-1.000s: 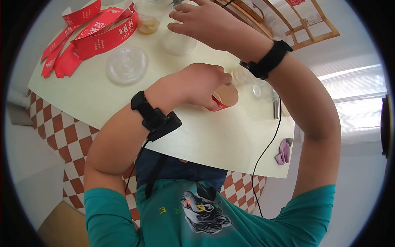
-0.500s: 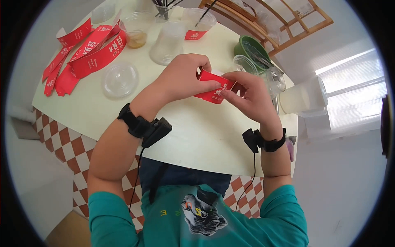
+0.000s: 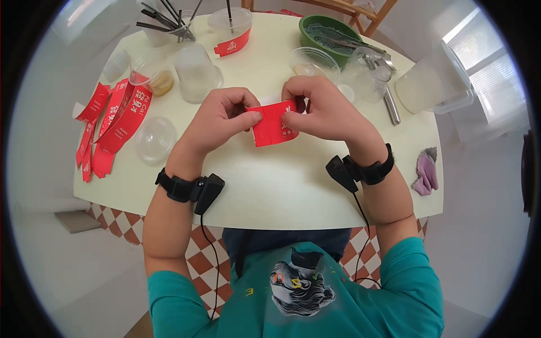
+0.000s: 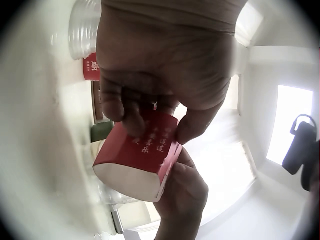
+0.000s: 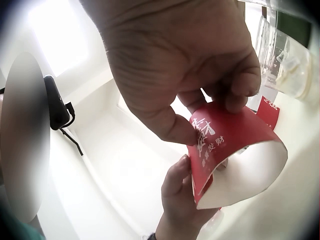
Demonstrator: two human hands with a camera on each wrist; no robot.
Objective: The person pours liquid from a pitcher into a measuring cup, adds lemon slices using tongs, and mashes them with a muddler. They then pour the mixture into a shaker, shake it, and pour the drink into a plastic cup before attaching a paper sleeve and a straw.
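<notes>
Both hands hold a red paper cup sleeve (image 3: 273,124) with white lettering, its overlapping seam turned towards the body in the head view. My left hand (image 3: 221,119) pinches the sleeve's left end, thumb on the near face and fingers behind. At the other end, my right hand (image 3: 324,112) grips in the same way, thumb close to the lettering. In the right wrist view the sleeve (image 5: 235,130) is a bent loop with a white inside and an open lower end. The left wrist view shows the left fingers (image 4: 132,117) lying on its printed face.
Flat red sleeves (image 3: 121,115) lie at the left beside a clear lid (image 3: 155,139). Behind stand an upside-down cup (image 3: 197,73), black straws (image 3: 163,19), a red-sleeved cup (image 3: 234,42) and a green bowl (image 3: 324,28). A purple cloth (image 3: 425,173) lies at right.
The right hand has come back from the far side of the table and now holds the sleeve together with the left hand. The sleeve has been raised and its seam turned towards the body.
</notes>
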